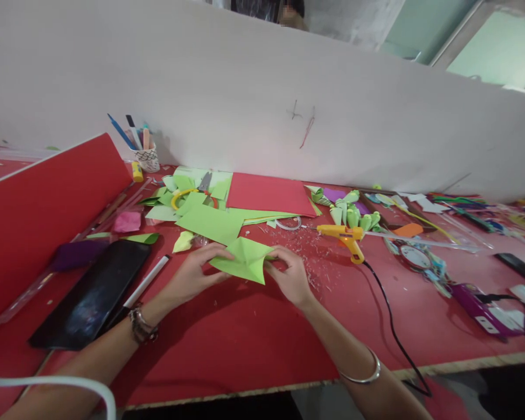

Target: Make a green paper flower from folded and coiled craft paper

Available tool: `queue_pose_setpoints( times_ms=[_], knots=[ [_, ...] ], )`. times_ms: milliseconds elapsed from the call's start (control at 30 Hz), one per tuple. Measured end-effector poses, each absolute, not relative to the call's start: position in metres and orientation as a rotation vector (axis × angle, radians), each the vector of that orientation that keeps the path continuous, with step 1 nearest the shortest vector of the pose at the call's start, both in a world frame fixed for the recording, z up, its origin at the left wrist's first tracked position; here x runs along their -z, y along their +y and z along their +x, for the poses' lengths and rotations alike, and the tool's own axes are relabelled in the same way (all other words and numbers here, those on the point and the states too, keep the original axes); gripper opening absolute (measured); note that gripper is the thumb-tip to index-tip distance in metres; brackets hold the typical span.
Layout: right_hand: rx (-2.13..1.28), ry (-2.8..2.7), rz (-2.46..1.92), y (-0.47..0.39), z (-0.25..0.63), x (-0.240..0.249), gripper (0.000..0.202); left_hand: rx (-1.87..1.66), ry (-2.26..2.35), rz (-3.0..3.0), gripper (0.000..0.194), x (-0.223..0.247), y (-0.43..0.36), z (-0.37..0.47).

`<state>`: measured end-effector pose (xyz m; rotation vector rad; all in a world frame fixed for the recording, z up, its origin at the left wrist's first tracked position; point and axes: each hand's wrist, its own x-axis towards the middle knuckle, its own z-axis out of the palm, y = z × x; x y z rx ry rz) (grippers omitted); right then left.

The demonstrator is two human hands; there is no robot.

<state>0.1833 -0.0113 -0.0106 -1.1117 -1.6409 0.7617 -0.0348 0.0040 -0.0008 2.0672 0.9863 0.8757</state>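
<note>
A square of green paper (pixel 245 259) with creases across it is held up over the red table, one edge in each hand. My left hand (pixel 201 269) pinches its left side between thumb and fingers. On the right side, my right hand (pixel 290 274) grips the paper's edge in the same way. Just behind it lies a larger green sheet (pixel 212 223). Yellow-handled scissors (pixel 188 195) rest among green paper scraps farther back. A crumpled pale green piece (pixel 183 241) sits near my left hand.
A yellow glue gun (pixel 343 236) with a black cord lies to the right, near rolled green paper pieces (pixel 354 213). A black phone-like slab (pixel 91 291), a white marker (pixel 146 281) and a pen cup (pixel 147 158) are left. Red paper (pixel 269 193) lies behind; a purple power strip (pixel 476 309) is far right.
</note>
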Motion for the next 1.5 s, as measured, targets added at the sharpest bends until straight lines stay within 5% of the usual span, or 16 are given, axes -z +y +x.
queue_pose_setpoints(
  times_ms=[133,400,700,933,1300,1500],
  knots=[
    [-0.811,-1.728,-1.069,-0.014,0.179,0.006,0.006,-1.003,0.987,2.074,0.006,0.003,0.003,-0.029],
    [-1.056,-1.574,-1.173,-0.014,0.177,0.007,0.014,-0.965,1.192,1.783,0.013,0.002,-0.001,-0.025],
    [-1.284,-1.442,-1.15,-0.02,0.167,0.009,0.012,-1.146,1.128,1.065,0.059,0.005,-0.007,-0.008],
    [-1.279,-1.34,-1.095,-0.021,0.16,0.011,0.013,-1.069,1.105,1.043,0.024,0.011,-0.01,-0.004],
    [-1.302,-1.287,-1.085,-0.02,0.162,0.01,0.014,-0.919,1.193,1.348,0.026,0.012,-0.007,-0.008],
    [-1.369,-1.092,-1.021,-0.017,0.162,0.015,0.035,-1.085,1.136,1.059,0.024,0.019,-0.007,-0.005]
  ],
)
